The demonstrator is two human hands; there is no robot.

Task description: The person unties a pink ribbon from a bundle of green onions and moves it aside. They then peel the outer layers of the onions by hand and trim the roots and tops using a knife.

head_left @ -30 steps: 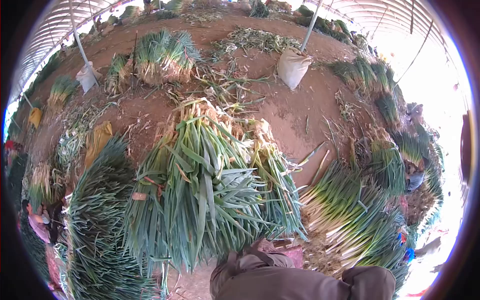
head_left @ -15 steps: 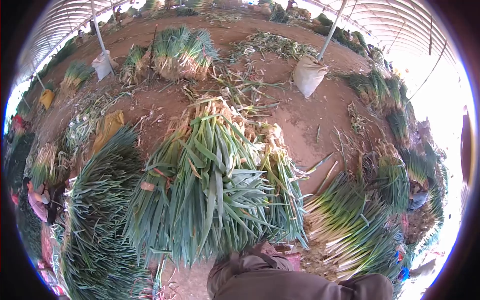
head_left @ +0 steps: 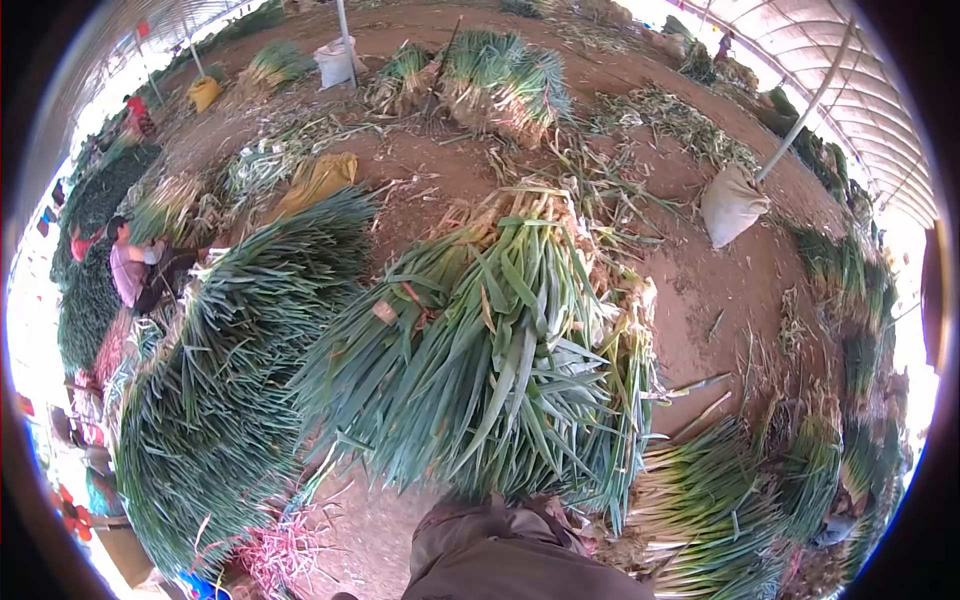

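Neither my left hand nor my right hand shows in the head view. A large heap of green onions lies right in front of my legs, its leaves toward me and its pale root ends away. A small tan band or tag shows among the leaves on its left part. To the left stands a long dark green pile of onions. At the lower right, onions with long white stalks lie side by side.
A seated person is at the left. Pink strips lie on the ground at the lower left. Farther off are upright onion bundles, a yellow sack, a whitish sack by a slanted pole, and scattered leaves.
The view has turned left, so the heap and sacks appear farther right. The pink strips and more of the seated person have come into sight.
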